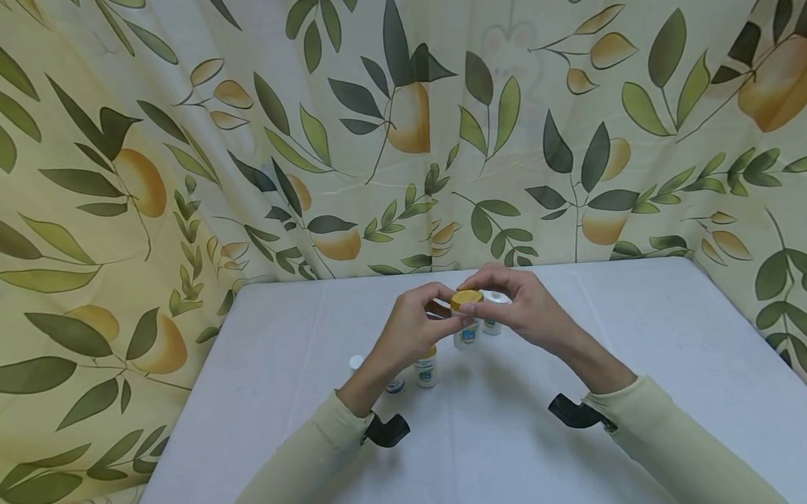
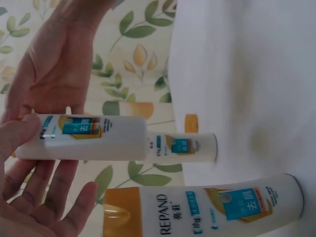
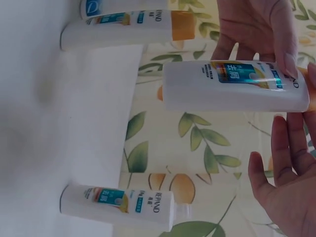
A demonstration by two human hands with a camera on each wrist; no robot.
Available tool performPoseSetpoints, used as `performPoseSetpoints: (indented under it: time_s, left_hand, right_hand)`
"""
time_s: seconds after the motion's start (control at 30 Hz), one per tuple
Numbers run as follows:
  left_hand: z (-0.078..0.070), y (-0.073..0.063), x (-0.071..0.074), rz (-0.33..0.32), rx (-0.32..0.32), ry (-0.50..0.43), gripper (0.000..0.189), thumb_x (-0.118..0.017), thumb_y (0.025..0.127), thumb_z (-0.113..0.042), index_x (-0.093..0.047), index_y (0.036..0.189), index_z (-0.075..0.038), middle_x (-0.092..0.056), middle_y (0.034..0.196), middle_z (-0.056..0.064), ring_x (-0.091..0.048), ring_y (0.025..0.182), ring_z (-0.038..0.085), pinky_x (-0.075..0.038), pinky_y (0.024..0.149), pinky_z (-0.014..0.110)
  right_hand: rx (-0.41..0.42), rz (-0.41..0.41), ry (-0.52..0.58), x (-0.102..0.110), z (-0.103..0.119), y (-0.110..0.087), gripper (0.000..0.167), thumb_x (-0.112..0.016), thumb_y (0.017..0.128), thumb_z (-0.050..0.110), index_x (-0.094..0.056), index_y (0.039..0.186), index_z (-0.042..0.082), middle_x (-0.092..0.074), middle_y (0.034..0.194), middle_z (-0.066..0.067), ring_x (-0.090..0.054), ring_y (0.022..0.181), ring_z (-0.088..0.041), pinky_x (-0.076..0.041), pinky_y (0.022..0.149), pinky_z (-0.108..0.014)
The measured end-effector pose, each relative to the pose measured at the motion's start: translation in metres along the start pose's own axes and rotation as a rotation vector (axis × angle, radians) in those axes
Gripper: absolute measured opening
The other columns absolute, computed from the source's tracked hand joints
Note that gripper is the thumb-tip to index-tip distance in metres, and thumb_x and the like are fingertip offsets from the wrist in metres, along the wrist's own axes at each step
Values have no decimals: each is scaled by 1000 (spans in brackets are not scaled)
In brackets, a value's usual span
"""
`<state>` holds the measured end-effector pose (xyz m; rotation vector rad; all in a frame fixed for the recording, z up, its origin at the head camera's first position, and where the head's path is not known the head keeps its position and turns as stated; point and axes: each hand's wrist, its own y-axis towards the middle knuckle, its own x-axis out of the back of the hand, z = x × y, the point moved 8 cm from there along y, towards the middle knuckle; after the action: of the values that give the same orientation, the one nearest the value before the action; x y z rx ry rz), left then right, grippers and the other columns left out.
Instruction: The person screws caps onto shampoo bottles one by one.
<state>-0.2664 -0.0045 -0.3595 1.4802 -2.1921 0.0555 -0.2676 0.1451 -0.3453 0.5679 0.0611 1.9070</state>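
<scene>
A white shampoo bottle (image 3: 237, 86) with an orange cap (image 1: 467, 297) is held upright above the table between both hands. My left hand (image 1: 416, 323) grips its upper part, the thumb lying across the front label. At the top, my right hand (image 1: 531, 306) pinches the cap between thumb and fingers; its other fingers are spread beside the bottle. Just behind and right stands a similar bottle (image 3: 118, 205) without its cap, its clear neck (image 3: 182, 212) showing. An orange cap-like piece (image 2: 191, 123) is partly visible behind that bottle in the left wrist view.
A capped shampoo bottle (image 1: 426, 370) stands below my left hand. Partly hidden by the left wrist are another bottle (image 1: 395, 384) and a white-topped one (image 1: 356, 362). The white-covered table (image 1: 298, 317) meets a leaf-and-fruit patterned curtain (image 1: 375, 231).
</scene>
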Motion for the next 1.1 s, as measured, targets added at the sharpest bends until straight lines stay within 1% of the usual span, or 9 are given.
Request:
performPoseSetpoints:
  time_s: [0.1, 0.17, 0.3, 0.4, 0.63, 0.77, 0.83, 0.93, 1.1]
  left_hand:
    - [1, 0, -2, 4, -18, 10, 22, -81, 89, -22, -70, 105, -12, -69, 108, -1, -69, 91, 12, -60, 80, 24]
    - [3, 0, -2, 5, -24, 17, 22, -81, 89, -23, -70, 105, -12, -68, 107, -2, -68, 91, 11, -60, 80, 23]
    - [7, 0, -5, 17, -37, 25, 22, -80, 90, -22, -70, 106, -11, -68, 107, -2, -67, 92, 11, -59, 82, 24]
    - [10, 1, -7, 44, -38, 37, 22, -79, 91, -22, -69, 108, -11, -69, 107, -2, -66, 95, 12, -58, 86, 26]
    - [21, 0, -11, 98, 12, 71, 26, -79, 90, -23, -69, 112, -13, -70, 107, -5, -66, 98, 11, -57, 92, 31]
    - [26, -1, -12, 115, 30, 89, 25, -81, 89, -23, -70, 109, -14, -70, 104, -6, -66, 97, 10, -57, 95, 38]
    - [28, -1, -12, 117, 34, 96, 23, -81, 88, -22, -70, 106, -14, -71, 103, -6, -66, 96, 10, -57, 96, 39]
    - [30, -2, -12, 117, 30, 107, 21, -81, 88, -22, -70, 104, -13, -70, 103, -6, -67, 96, 10, -57, 96, 35]
    - [32, -4, -13, 119, 10, 112, 21, -82, 88, -22, -70, 103, -13, -70, 103, -5, -67, 96, 11, -57, 93, 28]
  right_hand:
    - [-5, 16, -21, 0, -2, -1, 20, -78, 91, 16, -73, 110, 17, -65, 116, -1, -55, 124, -22, -34, 113, -65]
    - [-6, 23, -35, -1, -3, -2, 20, -79, 90, 17, -74, 109, 18, -65, 115, 0, -55, 124, -21, -34, 113, -64]
    - [5, 19, -49, -1, -7, -2, 19, -79, 90, 17, -74, 108, 19, -67, 112, 1, -58, 119, -20, -37, 111, -61]
    - [3, 22, -47, -2, -11, -3, 19, -78, 90, 16, -75, 108, 18, -67, 110, 0, -59, 116, -19, -38, 109, -62]
    - [-36, 34, -55, -7, -21, -5, 20, -80, 90, 21, -74, 109, 20, -67, 107, 1, -58, 112, -21, -40, 103, -62]
    - [-43, 48, -54, -11, -25, -6, 21, -80, 89, 21, -75, 109, 21, -67, 107, 1, -59, 111, -23, -42, 100, -61]
    - [-52, 56, -56, -13, -27, -6, 22, -81, 89, 22, -75, 109, 22, -67, 107, 1, -59, 111, -23, -43, 100, -60]
    - [-66, 73, -72, -15, -29, -6, 23, -81, 89, 25, -74, 111, 23, -68, 109, 3, -60, 112, -22, -44, 100, -58]
    - [-88, 93, -98, -13, -32, -7, 25, -81, 89, 26, -74, 112, 23, -70, 110, 5, -62, 112, -21, -43, 106, -61]
